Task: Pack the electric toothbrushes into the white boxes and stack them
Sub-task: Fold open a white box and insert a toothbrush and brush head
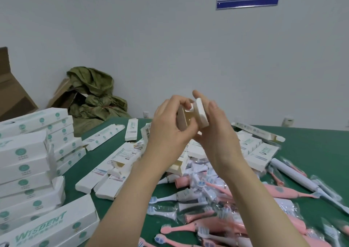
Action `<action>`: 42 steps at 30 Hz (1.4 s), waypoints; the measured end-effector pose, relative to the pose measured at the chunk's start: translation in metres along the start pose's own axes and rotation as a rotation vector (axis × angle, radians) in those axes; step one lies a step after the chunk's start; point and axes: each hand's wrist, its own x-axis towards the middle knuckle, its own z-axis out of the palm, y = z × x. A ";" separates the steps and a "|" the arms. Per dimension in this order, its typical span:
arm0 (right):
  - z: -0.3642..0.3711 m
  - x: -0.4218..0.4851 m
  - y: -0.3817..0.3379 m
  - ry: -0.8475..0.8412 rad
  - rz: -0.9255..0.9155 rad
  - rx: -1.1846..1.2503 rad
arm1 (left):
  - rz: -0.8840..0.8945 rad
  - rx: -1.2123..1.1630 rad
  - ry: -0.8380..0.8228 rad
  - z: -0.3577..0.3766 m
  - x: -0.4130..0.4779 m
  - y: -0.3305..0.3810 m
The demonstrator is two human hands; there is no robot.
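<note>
Gripping a white box (202,114) (end flaps open) above the green table (302,139), left hand (168,125) fingers curled around it, right hand (219,133) pinching.

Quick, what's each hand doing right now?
Left hand: closed, fingers curled on the open end of a small white cardboard box.
Right hand: closed, holding the same box between thumb and fingers.
</note>
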 end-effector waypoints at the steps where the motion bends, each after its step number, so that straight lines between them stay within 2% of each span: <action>1: 0.002 -0.001 0.000 0.044 -0.034 -0.140 | 0.005 0.013 -0.031 -0.001 -0.001 0.001; 3: 0.005 -0.003 0.004 0.133 -0.109 -0.345 | 0.038 0.002 -0.154 -0.004 -0.002 0.000; 5: 0.004 -0.002 0.005 0.196 -0.134 -0.373 | 0.038 -0.008 -0.256 -0.007 -0.003 -0.004; 8: 0.002 -0.001 0.006 0.205 -0.180 -0.463 | -0.061 -0.049 -0.150 -0.009 -0.002 -0.005; 12: 0.001 -0.002 0.011 0.207 -0.338 -0.719 | -0.008 -0.046 -0.078 -0.008 -0.002 -0.002; 25: 0.000 -0.005 0.019 0.295 -0.562 -0.932 | 0.052 -0.096 0.066 0.007 -0.007 0.013; 28: 0.000 -0.005 0.020 0.266 -0.514 -0.972 | 0.049 -0.080 0.051 0.007 -0.008 0.010; 30: 0.003 -0.006 0.021 0.201 -0.469 -0.894 | 0.048 -0.053 0.041 0.003 -0.007 0.009; 32: 0.008 -0.006 0.017 0.146 -0.351 -0.604 | 0.067 -0.021 0.052 -0.002 -0.004 0.009; 34: 0.005 -0.003 0.013 0.227 -0.272 -0.324 | 0.057 -0.082 0.107 -0.010 -0.001 0.010; 36: -0.007 0.004 0.012 0.370 -0.133 -0.281 | -0.019 -0.337 0.194 -0.021 0.005 0.010; 37: -0.016 0.008 0.012 0.419 0.004 -0.324 | -0.063 -0.503 0.234 -0.026 0.008 0.009; 39: -0.032 0.010 0.015 0.391 0.332 -0.384 | -0.159 -0.831 0.270 -0.034 0.011 0.007; 40: -0.037 0.011 0.015 0.346 0.452 -0.304 | -0.208 -0.952 0.259 -0.036 0.012 0.004; 42: -0.043 0.010 0.015 0.299 0.573 0.045 | -0.296 -1.076 0.215 -0.038 0.011 -0.005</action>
